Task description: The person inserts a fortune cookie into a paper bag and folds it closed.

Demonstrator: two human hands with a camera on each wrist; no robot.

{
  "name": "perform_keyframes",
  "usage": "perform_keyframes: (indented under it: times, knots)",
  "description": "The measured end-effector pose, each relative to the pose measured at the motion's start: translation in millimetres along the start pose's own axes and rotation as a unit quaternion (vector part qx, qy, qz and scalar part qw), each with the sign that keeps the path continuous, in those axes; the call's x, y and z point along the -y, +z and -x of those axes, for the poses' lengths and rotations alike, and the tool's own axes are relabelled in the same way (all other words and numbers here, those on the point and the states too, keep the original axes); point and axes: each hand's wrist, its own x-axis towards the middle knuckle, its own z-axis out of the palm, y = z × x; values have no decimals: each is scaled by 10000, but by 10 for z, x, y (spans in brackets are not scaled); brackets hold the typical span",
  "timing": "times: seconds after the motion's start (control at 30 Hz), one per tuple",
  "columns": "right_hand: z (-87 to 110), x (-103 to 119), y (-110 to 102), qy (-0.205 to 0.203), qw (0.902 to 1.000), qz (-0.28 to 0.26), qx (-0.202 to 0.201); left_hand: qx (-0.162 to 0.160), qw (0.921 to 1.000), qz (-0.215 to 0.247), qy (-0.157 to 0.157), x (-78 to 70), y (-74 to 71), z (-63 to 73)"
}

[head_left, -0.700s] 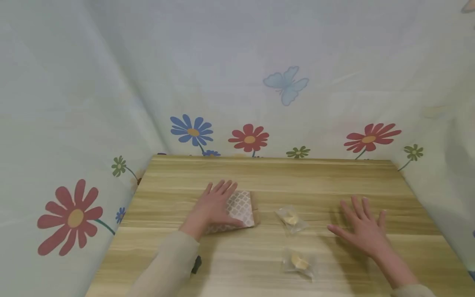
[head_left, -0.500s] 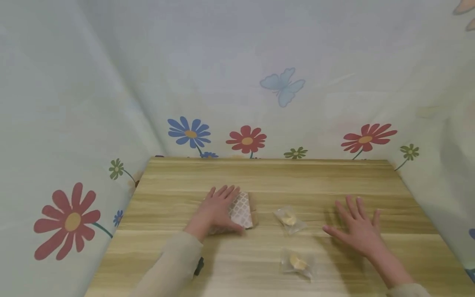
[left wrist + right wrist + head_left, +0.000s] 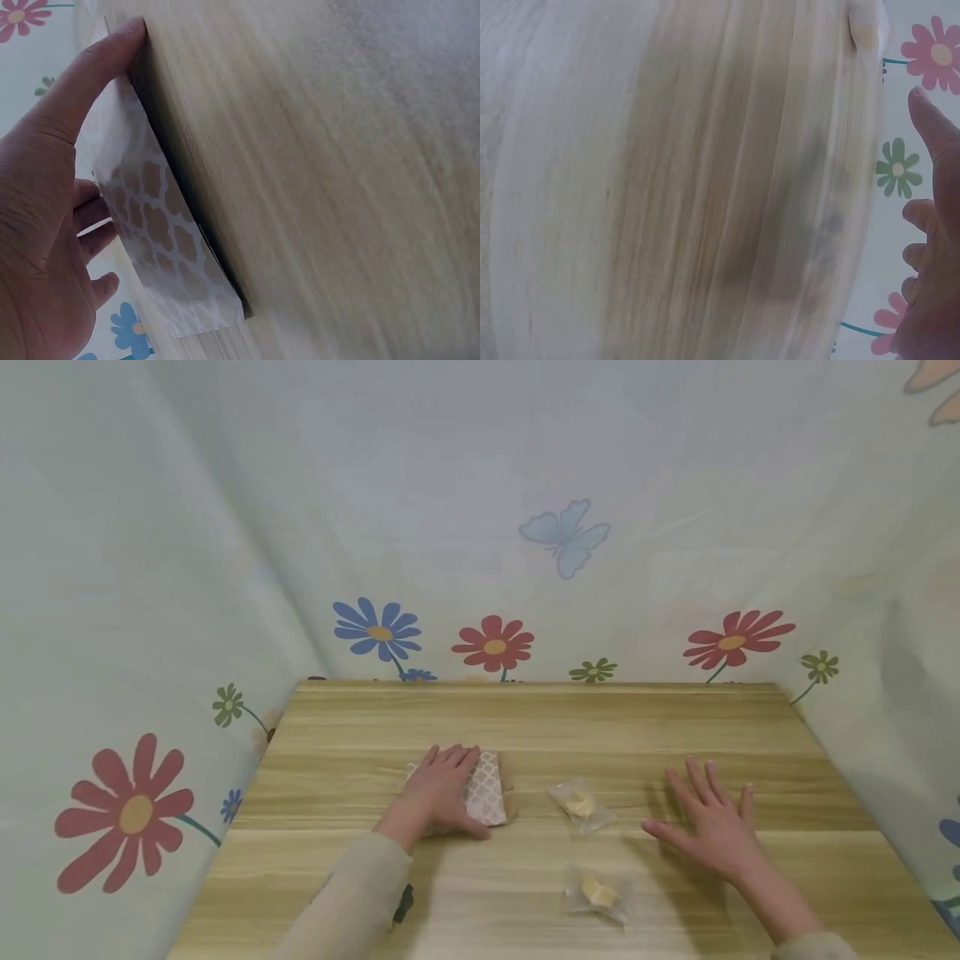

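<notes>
A flat paper bag with a white-and-tan lattice print and a brown end lies left of the table's middle. My left hand spans it, thumb at its near edge and fingers at its far edge. In the left wrist view the bag sits between thumb and fingers, with some fingertips hidden behind it. My right hand is spread over the table at the right, holding nothing. Between the hands are two clear wrappers with pale yellow, folded-looking pieces, a farther packet and a nearer packet.
The wood-grain table reaches back to a pale curtain printed with flowers and a butterfly. A small black object shows beside my left sleeve.
My left fingertips have drawn back to the bag's far edge, and its thumb has moved from the top to the near edge. The whole head view has shifted slightly.
</notes>
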Motion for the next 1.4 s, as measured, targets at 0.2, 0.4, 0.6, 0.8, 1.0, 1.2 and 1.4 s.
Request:
perform_keyframes:
  times: [0.2, 0.4, 0.6, 0.8, 1.0, 1.2, 1.4]
  knots:
    - [-59, 40, 29, -22, 9999, -129, 91, -218, 9997, 47, 96, 20, 27, -4]
    - [-161, 126, 63, -388, 9975, -584, 4, -468, 9982, 316, 190, 35, 58, 8]
    - [-313, 260, 131, -864, 9923, -820, -325, -679, 9968, 333, 243, 38, 96, 27]
    - [-411, 388, 175, -954, 9894, -1072, -200, -844, 9950, 371, 393, 13, 106, 33]
    - [-516, 497, 265, -1055, 9872, -1191, -113, -897, 9944, 300, 479, -21, 114, 37]
    - [-601, 551, 382, -1023, 9840, -1462, -19, -988, 9930, 314, 562, -55, 102, 61]
    - [-637, 555, 441, -833, 9829, -1634, 135, -917, 9943, 207, 504, -62, 101, 73]
